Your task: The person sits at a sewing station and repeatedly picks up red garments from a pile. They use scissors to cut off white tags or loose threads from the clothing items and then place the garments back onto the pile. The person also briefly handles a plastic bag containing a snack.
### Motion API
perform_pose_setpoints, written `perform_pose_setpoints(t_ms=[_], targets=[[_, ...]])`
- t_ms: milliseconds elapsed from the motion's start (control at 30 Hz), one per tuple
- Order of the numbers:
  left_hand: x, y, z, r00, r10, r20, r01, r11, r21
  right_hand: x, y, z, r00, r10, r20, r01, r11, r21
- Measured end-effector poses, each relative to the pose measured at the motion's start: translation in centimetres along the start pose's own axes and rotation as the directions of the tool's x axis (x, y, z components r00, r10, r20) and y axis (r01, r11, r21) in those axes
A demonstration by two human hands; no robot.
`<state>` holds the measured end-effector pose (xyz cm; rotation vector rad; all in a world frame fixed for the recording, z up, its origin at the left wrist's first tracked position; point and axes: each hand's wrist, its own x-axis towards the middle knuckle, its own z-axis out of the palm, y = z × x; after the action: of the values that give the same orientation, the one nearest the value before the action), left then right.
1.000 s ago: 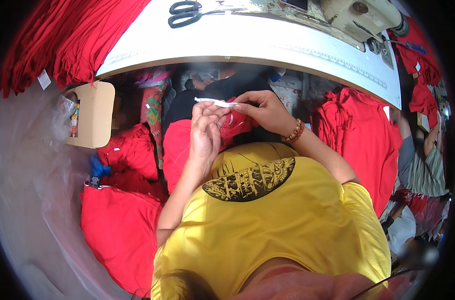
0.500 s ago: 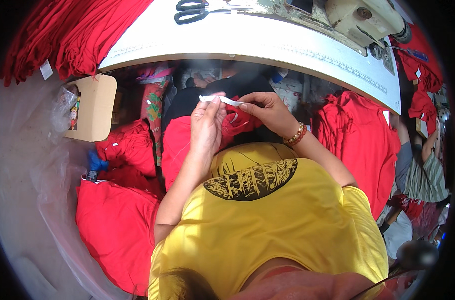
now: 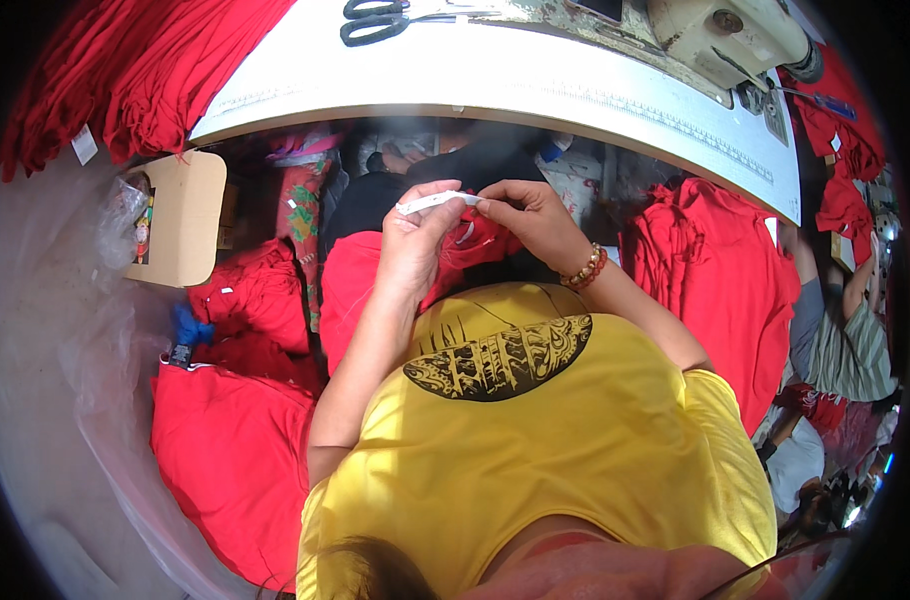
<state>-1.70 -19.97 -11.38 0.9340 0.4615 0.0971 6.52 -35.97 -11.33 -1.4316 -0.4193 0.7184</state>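
Between my hands, above my lap, is a narrow white strip [image 3: 430, 203] like a tape or a folded label band. My left hand [image 3: 415, 232] pinches it between thumb and fingers, and its left end sticks out past them. The fingertips of my right hand [image 3: 527, 218] hold the other end, close to my left thumb. Red fabric [image 3: 360, 285] lies over my lap beneath both hands, partly hidden by my left forearm. A small white piece shows on the red cloth below the strip.
Ahead is a white table [image 3: 425, 75] with black-handled scissors [image 3: 375, 22] and a sewing machine [image 3: 725, 40]. Red garments [image 3: 155, 80] are heaped at its left end. More red cloth [image 3: 715, 270] lies at my right and left. A cardboard box [image 3: 185, 220] stands at left; other people sit at far right.
My left thumb has slid right along the white strip, toward my right fingertips. Less of the strip shows between the hands, and its face has turned slightly.
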Motion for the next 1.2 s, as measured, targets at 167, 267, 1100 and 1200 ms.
perform_pose_setpoints(t_ms=[167,267,1100,1200], targets=[[1.1,-0.2,-0.8,0.998,0.051,-0.036,-0.045,0.986,0.159,0.0,0.0,-0.4,0.999,-0.003,0.037,0.006,0.997,-0.075],[1.6,1.5,-0.3,0.993,0.111,0.040,-0.117,0.903,0.414,0.3,0.1,-1.0,0.998,0.023,0.066,-0.013,0.988,-0.151],[21.4,16.9,1.5,0.826,0.109,0.553,-0.387,-0.605,0.696,0.7,1.4,-0.5,0.978,0.206,0.022,-0.198,0.898,0.393],[21.0,16.8,2.8,0.941,0.101,0.323,-0.207,-0.582,0.786,0.5,1.4,-0.7,0.971,0.237,0.045,-0.233,0.876,0.421]])
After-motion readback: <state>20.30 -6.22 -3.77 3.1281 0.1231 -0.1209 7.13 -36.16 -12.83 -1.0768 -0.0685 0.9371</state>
